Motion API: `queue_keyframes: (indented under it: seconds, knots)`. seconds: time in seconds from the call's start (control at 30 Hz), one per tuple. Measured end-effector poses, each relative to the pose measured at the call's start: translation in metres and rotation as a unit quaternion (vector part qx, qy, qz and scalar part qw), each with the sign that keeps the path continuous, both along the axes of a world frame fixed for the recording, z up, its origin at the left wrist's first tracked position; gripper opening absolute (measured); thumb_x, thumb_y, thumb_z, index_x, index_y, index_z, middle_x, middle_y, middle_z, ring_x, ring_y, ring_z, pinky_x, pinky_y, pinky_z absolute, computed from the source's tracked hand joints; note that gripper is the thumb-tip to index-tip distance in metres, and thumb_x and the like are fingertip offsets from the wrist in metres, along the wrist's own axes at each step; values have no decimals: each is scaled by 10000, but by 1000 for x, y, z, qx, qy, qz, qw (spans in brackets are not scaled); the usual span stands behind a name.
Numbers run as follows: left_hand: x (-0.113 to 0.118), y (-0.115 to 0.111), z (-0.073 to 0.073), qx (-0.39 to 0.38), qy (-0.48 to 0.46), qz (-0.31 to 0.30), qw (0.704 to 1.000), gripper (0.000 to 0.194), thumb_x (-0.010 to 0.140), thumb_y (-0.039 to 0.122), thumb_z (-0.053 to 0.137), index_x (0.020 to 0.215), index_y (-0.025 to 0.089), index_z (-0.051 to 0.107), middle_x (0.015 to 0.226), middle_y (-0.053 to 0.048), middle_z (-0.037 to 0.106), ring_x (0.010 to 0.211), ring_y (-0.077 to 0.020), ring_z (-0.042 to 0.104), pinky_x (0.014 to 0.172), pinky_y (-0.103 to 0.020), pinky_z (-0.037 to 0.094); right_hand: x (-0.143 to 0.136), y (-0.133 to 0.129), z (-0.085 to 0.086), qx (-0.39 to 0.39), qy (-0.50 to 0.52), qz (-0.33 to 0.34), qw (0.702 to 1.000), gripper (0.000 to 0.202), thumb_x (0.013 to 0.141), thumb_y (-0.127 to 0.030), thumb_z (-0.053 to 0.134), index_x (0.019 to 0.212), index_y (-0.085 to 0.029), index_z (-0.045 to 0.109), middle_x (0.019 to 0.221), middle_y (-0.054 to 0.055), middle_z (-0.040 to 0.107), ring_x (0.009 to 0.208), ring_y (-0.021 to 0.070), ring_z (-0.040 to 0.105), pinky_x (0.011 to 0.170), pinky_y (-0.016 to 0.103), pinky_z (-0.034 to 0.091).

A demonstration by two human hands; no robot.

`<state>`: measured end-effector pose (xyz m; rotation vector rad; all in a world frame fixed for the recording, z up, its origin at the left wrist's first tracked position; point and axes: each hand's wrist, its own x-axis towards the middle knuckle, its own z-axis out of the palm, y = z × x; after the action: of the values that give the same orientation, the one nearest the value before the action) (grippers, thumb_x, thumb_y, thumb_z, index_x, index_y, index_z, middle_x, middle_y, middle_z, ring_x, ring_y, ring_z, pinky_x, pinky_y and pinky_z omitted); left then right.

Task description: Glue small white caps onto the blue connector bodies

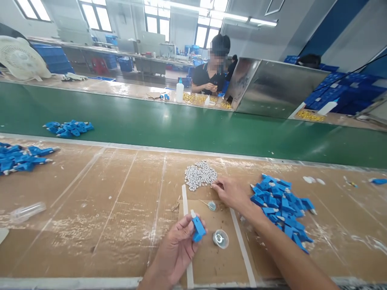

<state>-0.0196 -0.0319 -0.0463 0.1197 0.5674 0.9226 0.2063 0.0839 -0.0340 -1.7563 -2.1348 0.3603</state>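
Note:
My left hand (178, 245) is closed around a blue plastic part (198, 228) with a white tip pointing up and away from me. At the near right edge of a heap of small grey-white pieces (199, 175), my right hand (228, 192) has its thumb and fingertips pinched together; whatever is between them is too small to make out. Between the hands lie a small clear dish with a thin stick (211, 206) and, nearer me, a clear plastic cup (220, 239). A pile of blue parts with white tips (279, 201) lies right of my right forearm.
More blue parts (21, 157) lie at the left, and another group (71, 129) rests on the green belt (145, 125). A clear plastic tube (28, 212) lies at left. Across the belt, a person (211, 76) handles small yellow pieces beside a white bottle (179, 90).

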Motion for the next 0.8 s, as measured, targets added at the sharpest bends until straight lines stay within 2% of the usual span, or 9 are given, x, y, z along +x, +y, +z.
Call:
queue_keyframes:
  seconds: [0.13, 0.27, 0.37, 0.47, 0.57, 0.67, 0.73, 0.8]
  knots:
    - [2, -1, 2, -7, 14, -2, 1000, 232, 835, 157, 730, 1062, 115, 704, 987, -105, 710, 849, -160, 711, 684, -192, 563, -4, 2, -7, -16, -27, -10, 999, 143, 900, -230, 586, 821, -182, 696, 855, 72, 710, 806, 219, 630, 695, 297, 382]
    - [3, 1, 5, -7, 18, -4, 1000, 247, 810, 168, 757, 1047, 113, 713, 976, -108, 714, 843, -165, 712, 682, -194, 558, -10, 4, -9, -26, -43, -15, 999, 105, 861, -186, 592, 802, -172, 677, 835, 70, 692, 775, 204, 611, 667, 293, 357]
    - [2, 0, 4, -10, 13, -1, 1000, 246, 808, 158, 754, 1048, 121, 711, 976, -105, 715, 831, -156, 711, 684, -190, 557, -16, 5, -5, -24, -36, -11, 999, 114, 840, -156, 567, 761, -168, 648, 799, 71, 677, 748, 202, 601, 649, 298, 358]
    - [1, -3, 3, -7, 0, 0, 1000, 225, 819, 171, 741, 1037, 130, 705, 941, -94, 719, 813, -157, 714, 645, -179, 549, -16, 0, 6, -18, -4, 0, 1000, 159, 874, -196, 517, 760, -173, 625, 743, 58, 668, 698, 198, 606, 629, 303, 393]
    - [1, -6, 4, -12, -13, 8, 1000, 204, 817, 177, 738, 1012, 124, 707, 913, -90, 725, 779, -157, 721, 596, -168, 537, -5, -10, 17, -32, 104, 23, 994, 246, 934, -341, 473, 827, -178, 624, 695, 34, 652, 628, 188, 617, 583, 300, 463]
    - [3, -7, 8, -12, -21, 14, 1000, 185, 819, 163, 728, 996, 111, 712, 891, -93, 730, 759, -163, 731, 587, -166, 538, 11, -24, 23, -90, 300, 42, 949, 342, 894, -493, 580, 990, -176, 664, 701, 23, 649, 600, 185, 627, 549, 301, 535]
    - [7, -7, 12, -12, -26, 8, 1000, 172, 834, 152, 707, 996, 96, 712, 876, -97, 730, 745, -162, 736, 580, -160, 535, 19, -37, 26, -119, 369, 34, 921, 368, 840, -511, 680, 1029, -196, 700, 692, 21, 649, 585, 182, 627, 551, 300, 561]
    - [11, -7, 15, -14, -34, -3, 999, 171, 840, 148, 696, 998, 84, 711, 860, -99, 730, 737, -163, 740, 569, -156, 531, 22, -52, 30, -129, 417, 1, 900, 322, 791, -501, 752, 967, -232, 745, 692, 36, 662, 583, 184, 636, 556, 294, 581]
